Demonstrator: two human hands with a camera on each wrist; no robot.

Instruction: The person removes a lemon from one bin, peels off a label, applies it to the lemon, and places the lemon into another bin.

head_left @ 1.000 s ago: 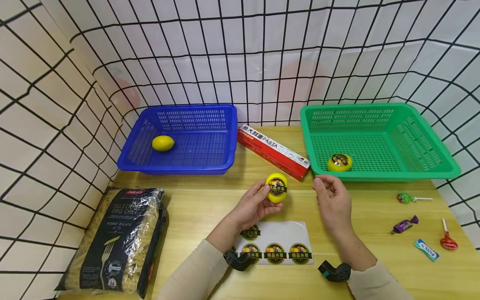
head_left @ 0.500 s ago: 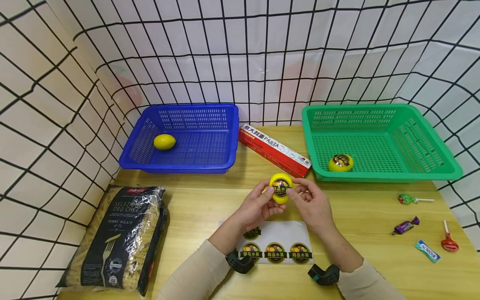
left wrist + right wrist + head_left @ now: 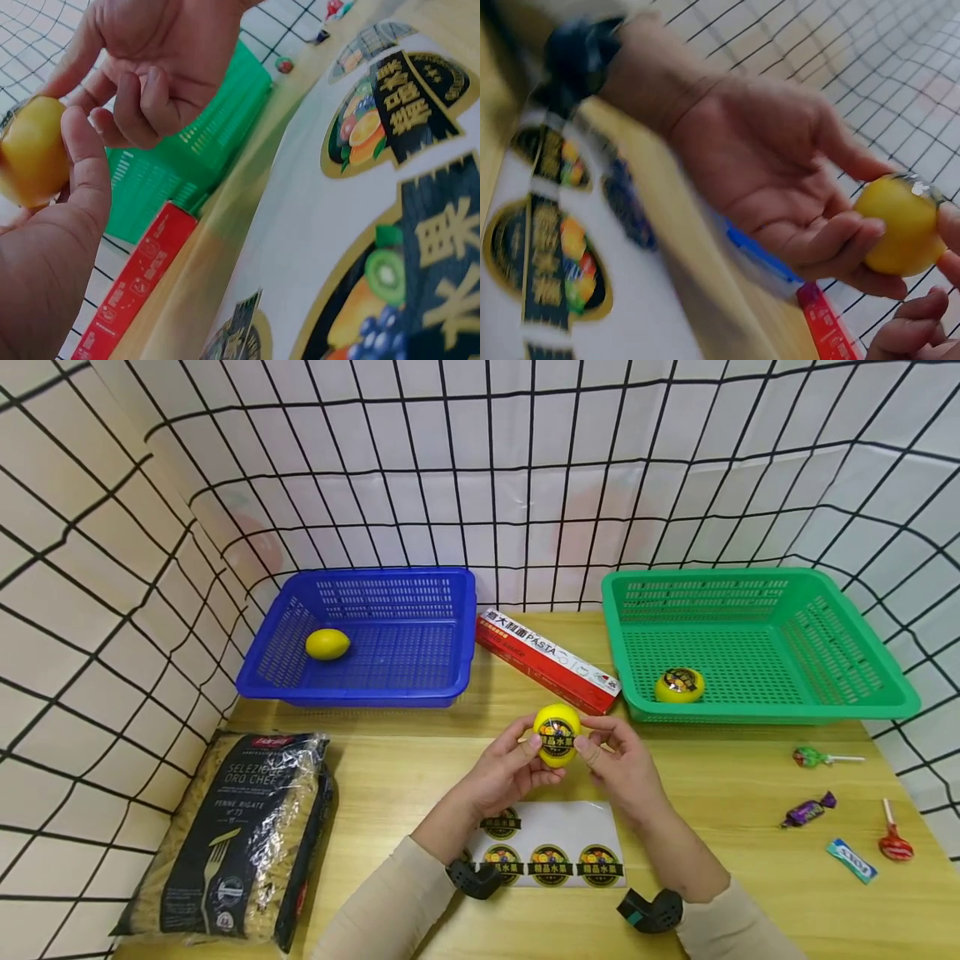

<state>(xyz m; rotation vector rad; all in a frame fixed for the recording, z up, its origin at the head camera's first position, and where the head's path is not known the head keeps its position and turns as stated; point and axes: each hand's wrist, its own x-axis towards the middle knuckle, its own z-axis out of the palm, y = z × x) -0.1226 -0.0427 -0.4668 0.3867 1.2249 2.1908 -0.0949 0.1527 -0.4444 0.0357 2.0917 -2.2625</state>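
Between both hands, in the head view, is a yellow lemon with a round black-and-gold fruit sticker on its upper face. My left hand grips it from the left, thumb at the sticker's edge. From the right, my right hand pinches its other side with thumb and forefinger, the other fingers curled in. Below the hands lies a white sticker sheet with several matching stickers, partly hidden by the left wrist. The right wrist view shows the lemon against the left fingers.
A blue basket with a plain lemon stands back left. The green basket, back right, holds a stickered lemon. Between them lies a red pasta box. A penne bag lies left; wrapped sweets and lollipops lie right.
My right hand has come left from near the green basket to the lemon, and its thumb and forefinger now touch the lemon's right side. The left hand has kept its hold.
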